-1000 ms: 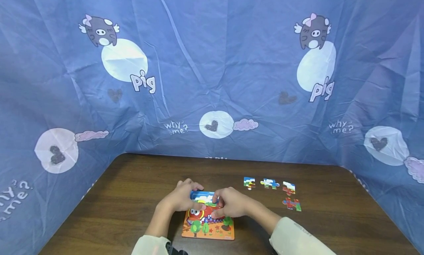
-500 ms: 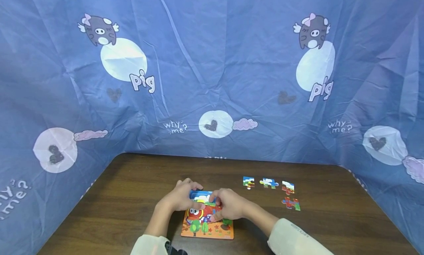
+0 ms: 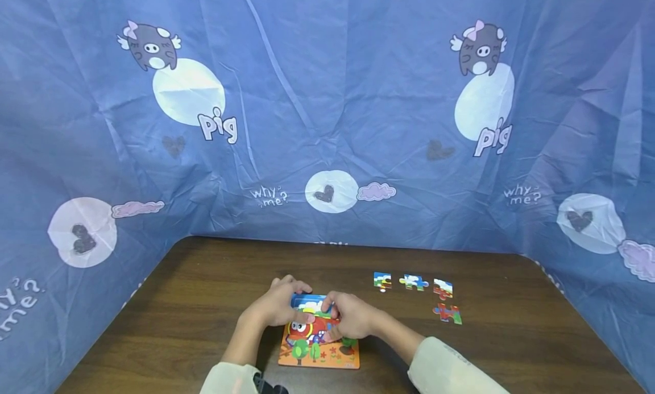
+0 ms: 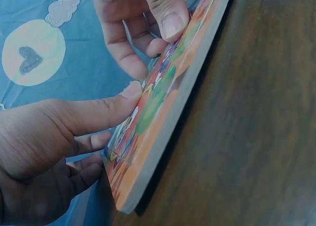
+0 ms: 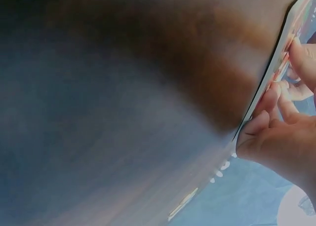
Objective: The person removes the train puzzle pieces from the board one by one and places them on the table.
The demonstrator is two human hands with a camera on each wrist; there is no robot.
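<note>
A square jigsaw puzzle (image 3: 319,359) with a red cartoon train on an orange ground lies on the table in the head view. My left hand (image 3: 276,307) grips it at its left side, thumb straight across the picture and fingers about the far left edge. From the right, my right hand (image 3: 356,317) bends over it, thumb and index fingertip on the picture and other fingers curled by the right edge. In the left wrist view, the right thumb (image 4: 174,26) presses on the puzzle's surface. Part of the train is hidden under the hands.
Several loose puzzle pieces lie at the back right: a blue and green one (image 3: 382,280), a cloud one (image 3: 413,282), and red ones, including the nearest (image 3: 448,314). The brown wooden table (image 3: 199,303) is walled by a blue printed curtain (image 3: 327,115).
My right thumb and index finger have shifted slightly on the puzzle. The left hand keeps its place, and the loose pieces stay put while the head view drifts a little.
</note>
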